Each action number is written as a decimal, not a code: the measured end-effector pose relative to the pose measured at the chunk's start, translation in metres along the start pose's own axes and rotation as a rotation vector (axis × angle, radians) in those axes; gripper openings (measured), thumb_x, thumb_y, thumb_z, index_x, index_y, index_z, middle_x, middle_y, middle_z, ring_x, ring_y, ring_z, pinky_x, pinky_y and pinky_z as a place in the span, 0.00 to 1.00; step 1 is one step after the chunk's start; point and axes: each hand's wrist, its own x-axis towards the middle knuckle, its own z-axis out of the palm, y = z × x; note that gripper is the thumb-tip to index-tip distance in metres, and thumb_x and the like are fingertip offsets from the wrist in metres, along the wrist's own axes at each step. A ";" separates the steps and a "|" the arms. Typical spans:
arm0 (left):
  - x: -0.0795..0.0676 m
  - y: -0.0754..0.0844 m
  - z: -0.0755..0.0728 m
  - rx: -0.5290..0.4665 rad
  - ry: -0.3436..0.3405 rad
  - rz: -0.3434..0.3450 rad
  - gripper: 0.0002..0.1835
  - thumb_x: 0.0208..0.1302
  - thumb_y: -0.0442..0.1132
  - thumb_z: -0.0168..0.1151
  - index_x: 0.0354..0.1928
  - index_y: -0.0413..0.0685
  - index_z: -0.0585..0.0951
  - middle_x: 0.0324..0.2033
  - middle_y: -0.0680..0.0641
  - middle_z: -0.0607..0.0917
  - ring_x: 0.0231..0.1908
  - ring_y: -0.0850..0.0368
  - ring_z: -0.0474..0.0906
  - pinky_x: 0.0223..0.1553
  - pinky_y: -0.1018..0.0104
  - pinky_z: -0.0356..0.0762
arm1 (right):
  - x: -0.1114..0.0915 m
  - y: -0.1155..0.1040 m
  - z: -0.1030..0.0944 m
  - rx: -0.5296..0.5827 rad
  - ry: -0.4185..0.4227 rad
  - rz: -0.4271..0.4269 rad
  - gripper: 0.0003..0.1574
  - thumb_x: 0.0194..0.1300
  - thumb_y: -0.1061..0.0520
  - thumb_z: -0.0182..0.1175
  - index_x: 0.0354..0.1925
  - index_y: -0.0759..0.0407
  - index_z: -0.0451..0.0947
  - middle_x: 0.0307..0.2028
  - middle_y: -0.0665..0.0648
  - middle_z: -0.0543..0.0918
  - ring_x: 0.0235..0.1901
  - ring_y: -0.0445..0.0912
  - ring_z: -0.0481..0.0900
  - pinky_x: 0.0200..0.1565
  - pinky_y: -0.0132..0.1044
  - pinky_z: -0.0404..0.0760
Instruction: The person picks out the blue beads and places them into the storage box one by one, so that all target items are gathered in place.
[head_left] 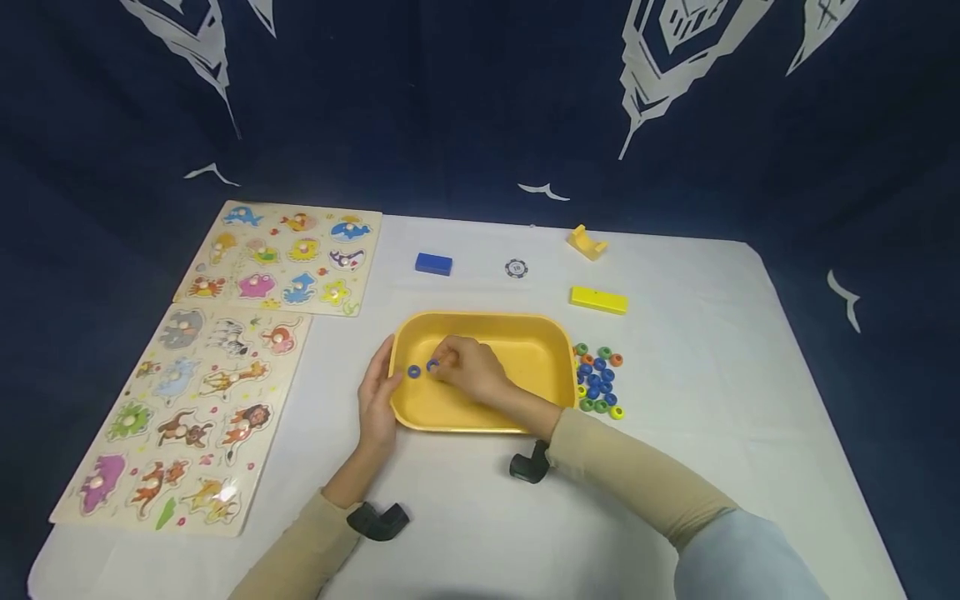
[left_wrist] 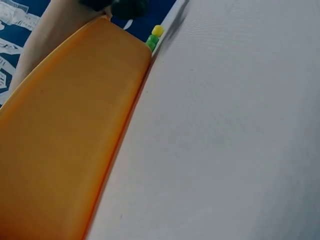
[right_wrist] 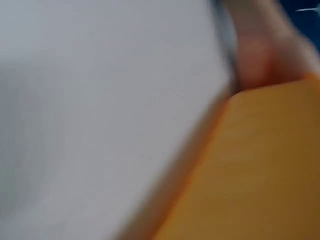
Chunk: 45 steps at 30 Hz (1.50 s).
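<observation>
A yellow tray (head_left: 517,421) sits mid-table. My left hand (head_left: 377,400) holds its left end, thumb at the rim and fingers along the outer wall. Over the tray's left half, my right hand (head_left: 468,367) pinches a small blue bead (head_left: 432,365) between thumb and fingertips. Just left of it, another blue bead (head_left: 414,372) lies on the tray floor. Loose beads (head_left: 600,364) in blue, green, orange and yellow lie at the tray's right end. In the left wrist view the tray (left_wrist: 75,125) fills the left side; the right wrist view is blurred.
Two wooden animal puzzle boards (head_left: 247,375) lie on the left. Behind the tray are a blue block (head_left: 433,264), a patterned chip (head_left: 516,268), a yellow curved piece (head_left: 587,243) and a yellow bar (head_left: 598,300). A dark blue curtain (head_left: 450,108) hangs behind the table.
</observation>
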 end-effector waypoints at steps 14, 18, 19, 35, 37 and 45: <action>-0.003 0.017 0.006 0.014 -0.002 -0.011 0.28 0.61 0.25 0.36 0.65 0.40 0.55 0.65 0.46 0.58 0.66 0.56 0.51 0.66 0.65 0.53 | -0.029 0.003 -0.021 0.053 0.143 -0.218 0.17 0.53 0.55 0.62 0.43 0.55 0.79 0.27 0.45 0.81 0.24 0.38 0.73 0.27 0.28 0.73; -0.002 0.009 0.002 0.002 0.003 -0.010 0.27 0.62 0.25 0.37 0.65 0.44 0.58 0.65 0.49 0.60 0.66 0.59 0.52 0.65 0.71 0.53 | -0.070 0.031 -0.060 0.162 0.347 -0.356 0.15 0.52 0.57 0.63 0.41 0.57 0.79 0.28 0.49 0.79 0.20 0.41 0.65 0.18 0.29 0.66; -0.002 0.006 0.001 -0.003 0.006 -0.006 0.27 0.62 0.25 0.38 0.65 0.45 0.58 0.64 0.50 0.60 0.65 0.60 0.52 0.65 0.72 0.53 | -0.079 0.044 -0.069 0.180 0.398 -0.368 0.15 0.52 0.58 0.63 0.41 0.59 0.78 0.28 0.50 0.78 0.21 0.40 0.65 0.19 0.28 0.65; -0.004 0.015 0.006 -0.015 0.032 -0.030 0.27 0.62 0.24 0.37 0.65 0.41 0.57 0.64 0.48 0.60 0.65 0.58 0.53 0.65 0.69 0.55 | -0.129 0.156 -0.100 -0.202 0.511 0.228 0.14 0.46 0.57 0.63 0.36 0.53 0.79 0.24 0.50 0.75 0.21 0.43 0.62 0.21 0.31 0.59; -0.004 0.018 0.007 -0.010 0.033 -0.027 0.27 0.62 0.24 0.36 0.65 0.40 0.57 0.65 0.46 0.59 0.66 0.57 0.52 0.65 0.68 0.54 | -0.125 0.156 -0.099 -0.255 0.506 0.223 0.13 0.44 0.57 0.63 0.34 0.54 0.80 0.23 0.50 0.74 0.20 0.43 0.61 0.20 0.30 0.57; -0.002 0.012 0.005 -0.030 0.020 -0.027 0.27 0.62 0.24 0.36 0.65 0.41 0.57 0.65 0.47 0.59 0.66 0.58 0.52 0.65 0.69 0.54 | -0.111 0.160 -0.109 -0.134 0.629 0.114 0.13 0.49 0.49 0.65 0.34 0.53 0.80 0.22 0.48 0.73 0.21 0.41 0.61 0.16 0.33 0.58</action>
